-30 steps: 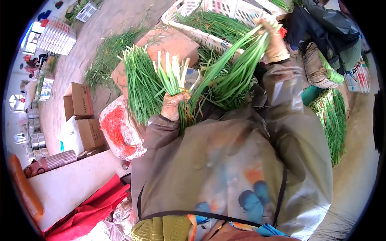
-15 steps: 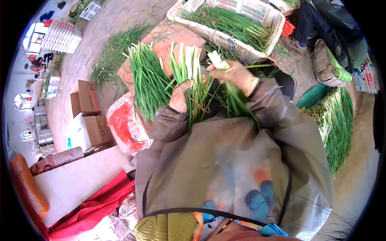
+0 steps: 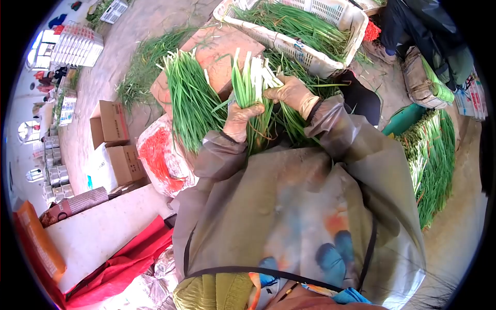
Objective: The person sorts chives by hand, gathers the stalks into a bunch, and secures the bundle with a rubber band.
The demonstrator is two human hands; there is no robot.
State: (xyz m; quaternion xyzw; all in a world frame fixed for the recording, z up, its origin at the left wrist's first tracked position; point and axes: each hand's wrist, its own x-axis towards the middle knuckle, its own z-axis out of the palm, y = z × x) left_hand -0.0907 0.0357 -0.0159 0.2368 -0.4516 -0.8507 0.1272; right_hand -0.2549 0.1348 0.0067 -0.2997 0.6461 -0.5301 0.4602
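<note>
My gloved left hand (image 3: 240, 120) is closed around an upright bunch of chives (image 3: 248, 85), white stalk ends on top and green leaves hanging below. Close beside it, my gloved right hand (image 3: 294, 95) grips a smaller bunch of chives (image 3: 293, 123), its white ends against the first bunch. The fingertips of the right hand are partly hidden among the stalks. To the left of my hands, a larger heap of chives (image 3: 191, 101) lies on a reddish board (image 3: 230, 49).
A white crate (image 3: 323, 67) of chives stands ahead. Loose greens (image 3: 150, 70) litter the floor. Left are a bag with red ties (image 3: 160, 160) and cardboard boxes (image 3: 126, 163). More chives (image 3: 436, 165) lie at right, near another person's legs (image 3: 400, 31).
My right hand has moved left and slightly down, bringing its chives against the bunch in my left hand. The left hand has shifted slightly right and stays closed.
</note>
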